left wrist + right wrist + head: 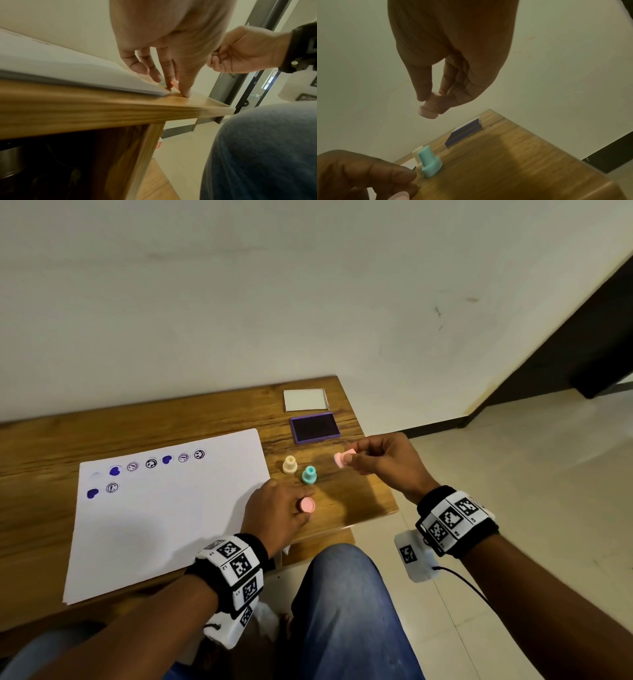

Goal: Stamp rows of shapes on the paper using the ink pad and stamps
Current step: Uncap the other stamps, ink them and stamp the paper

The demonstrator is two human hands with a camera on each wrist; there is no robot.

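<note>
Head view, nearest stuff first: a knee in blue jeans (342, 604) is seen at the bottom, and both wrists are wrapped in black bands with printed marker squares. Just past that, the left hand (277, 515) is set down at the right edge of the paper (164, 525), with a coral-pink stamp (306, 504) held upright between its fingers, standing on the wooden table (41, 446); from the left wrist view the fingertips (185, 93) are shown touching the tabletop right beside the paper's corner. A bit further out, a teal stamp (309, 475) and a cream stamp (289, 465) are stood upright next to each other on the bare wood, near the left hand but not touched by it. To the right of those, the right hand (383, 460) is held up above the table with a pale pink stamp (342, 459) pinched between thumb and fingertips, tipped over sideways, wide end pointing left. On the paper, a top row of blue hearts and round smiley prints is laid out, with a heart and a smiley started below it at the left. Farther back, the purple ink pad (315, 427) is left open, and its clear lid (305, 400) is laid just behind it near the wall.
</note>
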